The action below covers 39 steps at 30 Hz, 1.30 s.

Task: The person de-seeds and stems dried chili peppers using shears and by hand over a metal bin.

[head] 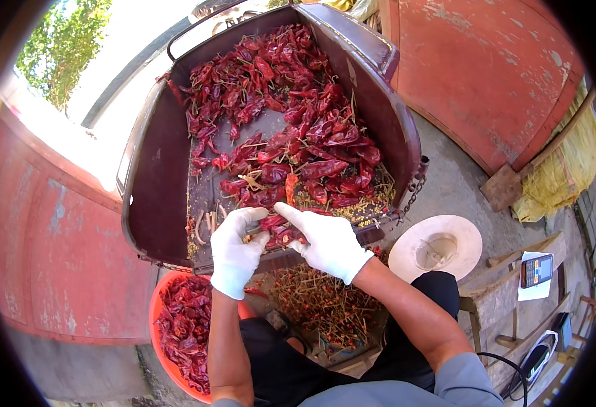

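White gloves cover both hands at the near edge of a dark metal cart bed (150, 183). My left hand (238, 249) has its thumb and fingers closed on the left side of a few dried red chili peppers (280, 234). My right hand (328, 241) grips the same peppers from the right, thumb below and index finger above. A large heap of dried red chili peppers (323, 132) spreads over the bed beyond the hands, with yellow seeds and loose stems near its front edge. An orange-red chili (291, 188) lies just past the fingertips.
An orange-red plastic basin (156, 351) of peppers stands at lower left. Below the bed lies a pile of stems (323, 305). A pale brimmed hat (435, 248), a wooden bench (501, 300) and a keypad phone (537, 270) are at right. Red metal doors flank the cart.
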Tool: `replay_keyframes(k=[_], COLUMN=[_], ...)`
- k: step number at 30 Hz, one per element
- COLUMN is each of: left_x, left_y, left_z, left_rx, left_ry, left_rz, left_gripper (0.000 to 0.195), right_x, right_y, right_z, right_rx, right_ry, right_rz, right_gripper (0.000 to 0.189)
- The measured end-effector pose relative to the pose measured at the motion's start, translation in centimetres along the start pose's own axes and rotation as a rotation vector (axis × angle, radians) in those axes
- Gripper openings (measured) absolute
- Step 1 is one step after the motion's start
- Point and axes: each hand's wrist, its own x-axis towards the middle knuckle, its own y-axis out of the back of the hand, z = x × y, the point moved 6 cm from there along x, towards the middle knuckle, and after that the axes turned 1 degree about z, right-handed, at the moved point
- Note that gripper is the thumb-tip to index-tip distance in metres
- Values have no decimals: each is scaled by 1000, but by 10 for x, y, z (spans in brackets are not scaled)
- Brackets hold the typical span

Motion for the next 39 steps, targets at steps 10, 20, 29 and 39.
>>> replay_keyframes(k=[10,20,29,39], left_x=[-11,-15,-12,-20], left_y=[13,15,8,-3], left_z=[-5,-10,18,10], left_rx=[-407,-727,-216,-460], left_ry=[175,146,-220,78], left_rz=[64,-61,97,74], left_gripper=[34,26,12,20], right_x=[-1,-8,-15,-14], right_y=[-2,-13,-28,-21], right_z=[-3,-4,-11,-8], right_rx=[815,1401,1756,1495], right_ry=[-249,-372,-543,-466], right_rz=[-268,-422,-423,-395], right_gripper=[66,54,39,20])
